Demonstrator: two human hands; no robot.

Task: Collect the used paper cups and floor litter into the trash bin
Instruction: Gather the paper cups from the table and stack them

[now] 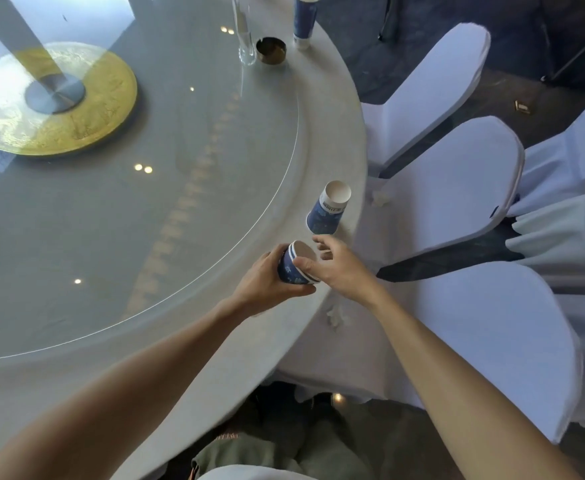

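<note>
Wrapping the stacked blue cups, the left hand grip clamps; right hand spread, thumb touching the rim.

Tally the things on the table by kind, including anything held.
Blue paper cups: 3, one held, one upside down by the edge, one far
Clear glass vase: 1
Ashtray: 1
Gold centre disc: 1
Total: 6

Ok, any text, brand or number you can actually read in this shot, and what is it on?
Nothing is legible.
Upside-down paper cup near the table edge: a dark printed strip near its base, too blurred to read.
Held cup in the left hand: pattern only.
Far cup: too small.
</note>
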